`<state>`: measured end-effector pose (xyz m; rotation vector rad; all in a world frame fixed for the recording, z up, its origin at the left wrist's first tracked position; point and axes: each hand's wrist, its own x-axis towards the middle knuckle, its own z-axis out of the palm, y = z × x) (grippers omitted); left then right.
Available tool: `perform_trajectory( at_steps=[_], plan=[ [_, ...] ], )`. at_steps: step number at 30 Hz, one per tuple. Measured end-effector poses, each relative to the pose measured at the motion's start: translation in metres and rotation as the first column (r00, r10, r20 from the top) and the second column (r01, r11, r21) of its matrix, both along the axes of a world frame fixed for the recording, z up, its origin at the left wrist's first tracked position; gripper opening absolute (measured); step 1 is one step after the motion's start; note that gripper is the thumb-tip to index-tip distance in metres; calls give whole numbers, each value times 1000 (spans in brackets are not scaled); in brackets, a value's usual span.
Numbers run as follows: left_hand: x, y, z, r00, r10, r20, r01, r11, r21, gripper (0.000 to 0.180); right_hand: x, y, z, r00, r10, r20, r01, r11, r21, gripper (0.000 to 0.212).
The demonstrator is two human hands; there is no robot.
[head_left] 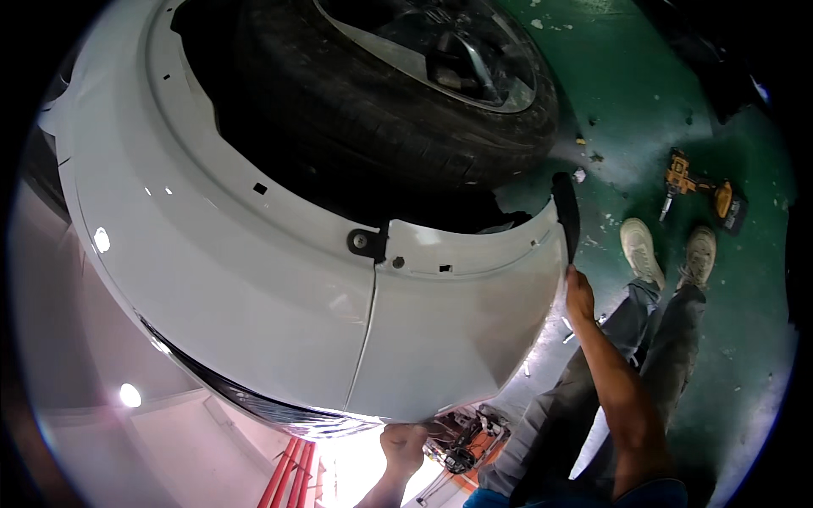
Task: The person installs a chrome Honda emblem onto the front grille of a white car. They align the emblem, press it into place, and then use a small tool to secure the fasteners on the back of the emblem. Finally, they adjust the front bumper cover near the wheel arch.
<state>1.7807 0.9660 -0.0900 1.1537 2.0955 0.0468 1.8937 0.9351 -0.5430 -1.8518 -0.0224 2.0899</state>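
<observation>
A white car bumper [466,326] meets the white fender [246,254] along a narrow seam. My left hand [404,446] is closed at the bumper's edge beside the headlight [292,419], its fingers curled and partly hidden. At the bumper's right end, my right hand [579,295] grips the edge just below a black trim flap [566,212]; some of its fingers are out of sight behind the panel. By the seam sit a black bracket with a screw [364,243] and a small bolt [398,262].
A tyre [381,118] fills the wheel arch. On the green floor [610,76] lies a yellow and black cordless power tool [677,175] near my shoes [641,250], with small debris about. Red pipes [292,474] and some machinery [466,440] show beyond the bumper.
</observation>
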Motion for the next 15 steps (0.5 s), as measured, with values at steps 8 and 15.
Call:
perform_trajectory(
  at_steps=[8, 15],
  plan=[
    [21, 15, -5, 995, -86, -40, 86, 996, -8, 33, -7, 38, 54, 799, -586, -139, 465, 746, -476, 72],
    [33, 23, -8, 998, -71, 3, 70, 997, 17, 33, -35, 41, 42, 639, -769, -28, 614, 532, -583, 71]
  ],
)
